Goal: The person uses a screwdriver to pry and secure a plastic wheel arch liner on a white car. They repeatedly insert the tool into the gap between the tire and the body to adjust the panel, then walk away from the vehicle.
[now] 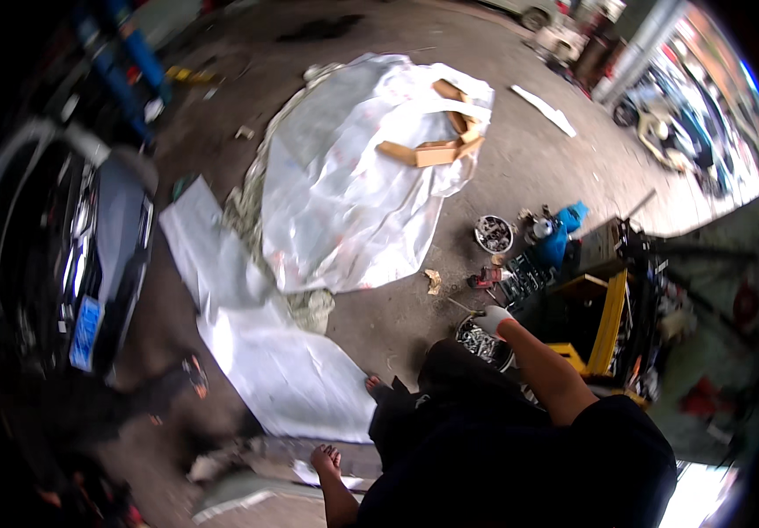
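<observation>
My right hand (491, 322), in a whitish glove with an orange cuff, is closed on a thin rod-like tool (461, 305); its exact kind is too small to tell. The hand is over the edge of a round bucket (492, 354) full of small metal parts. Bare and low by my side, my left hand (326, 459) has its fingers curled in, with nothing visible in them. Beside the bucket are a red and black power tool (485, 278) and an open green tool case (524, 280) with rows of metal pieces.
Ahead, a large translucent plastic sheet (344, 185) carries cardboard strips (436, 154). A second bucket (493, 234) stands near a blue bag (555, 246). A yellow-edged cart (606, 326) is at right. On the left are a car (115, 238) and another person's leg (133, 396).
</observation>
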The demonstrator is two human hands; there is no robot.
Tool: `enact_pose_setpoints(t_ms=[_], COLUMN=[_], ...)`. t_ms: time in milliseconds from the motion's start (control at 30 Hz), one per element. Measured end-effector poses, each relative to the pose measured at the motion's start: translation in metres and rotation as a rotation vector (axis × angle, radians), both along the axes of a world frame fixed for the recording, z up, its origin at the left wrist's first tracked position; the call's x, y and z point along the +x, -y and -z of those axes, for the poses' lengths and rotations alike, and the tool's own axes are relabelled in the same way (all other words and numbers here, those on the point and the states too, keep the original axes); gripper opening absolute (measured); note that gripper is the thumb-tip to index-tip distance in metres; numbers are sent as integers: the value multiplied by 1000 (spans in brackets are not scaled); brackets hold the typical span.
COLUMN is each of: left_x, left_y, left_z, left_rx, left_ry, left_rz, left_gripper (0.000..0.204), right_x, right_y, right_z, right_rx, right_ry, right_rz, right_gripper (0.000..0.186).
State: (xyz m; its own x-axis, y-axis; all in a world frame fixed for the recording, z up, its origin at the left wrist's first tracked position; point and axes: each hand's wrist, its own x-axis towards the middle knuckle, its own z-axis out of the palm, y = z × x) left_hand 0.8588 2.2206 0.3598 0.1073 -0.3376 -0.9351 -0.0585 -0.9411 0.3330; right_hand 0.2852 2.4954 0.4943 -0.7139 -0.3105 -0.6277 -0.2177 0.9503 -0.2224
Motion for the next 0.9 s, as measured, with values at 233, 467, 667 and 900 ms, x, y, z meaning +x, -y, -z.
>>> enact_pose_setpoints(t_ms=[233,467,667,900], left_x=[-156,-425,-611,-702], left_y=[146,181,220,224], left_z=[24,-47,-101,-72], left_rx=[118,-43,-296,-37], left_ry=[68,123,-35,98], left_rz=[490,1107,1115,1366], left_gripper=[28,37,31,29], right_x=[39,-52,-255,-502], right_y=[-134,-117,-62,-50], right_z=[64,134,122,41], right_rx=[-233,-378,-606,-1285], right_ry=[526,669,663,634], right_rz=[1090,1109,1451,1697], right_gripper=[39,29,29,20])
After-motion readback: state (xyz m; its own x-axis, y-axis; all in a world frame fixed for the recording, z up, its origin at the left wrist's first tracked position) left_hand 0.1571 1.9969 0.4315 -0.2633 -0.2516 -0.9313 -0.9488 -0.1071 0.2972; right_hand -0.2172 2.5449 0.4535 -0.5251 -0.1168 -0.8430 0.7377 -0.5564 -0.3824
